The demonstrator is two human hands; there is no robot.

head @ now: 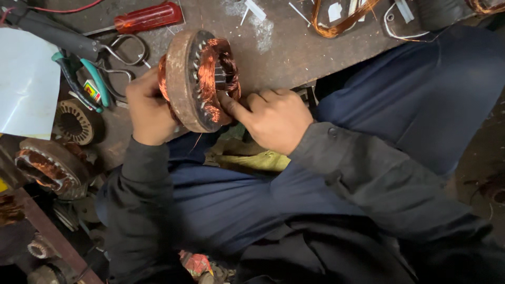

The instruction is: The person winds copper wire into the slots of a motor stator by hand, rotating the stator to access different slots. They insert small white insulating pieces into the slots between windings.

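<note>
A round rusty motor stator (184,79) with copper wire windings (210,71) stands on its edge at the near rim of the workbench (294,47). My left hand (148,108) grips its back side on the left. From the right, my right hand (272,117) reaches in, its thumb and fingertips pressing on the copper coil at the lower front of the stator. Both arms wear dark sleeves, and my lap in blue trousers lies below.
A red-handled screwdriver (149,17), scissors (126,50) and teal-handled pliers (87,79) lie at the back left. A white sheet (26,81) is at far left. Other stators (76,122) (50,168) sit lower left. Loose copper wire loops (336,23) lie at the top.
</note>
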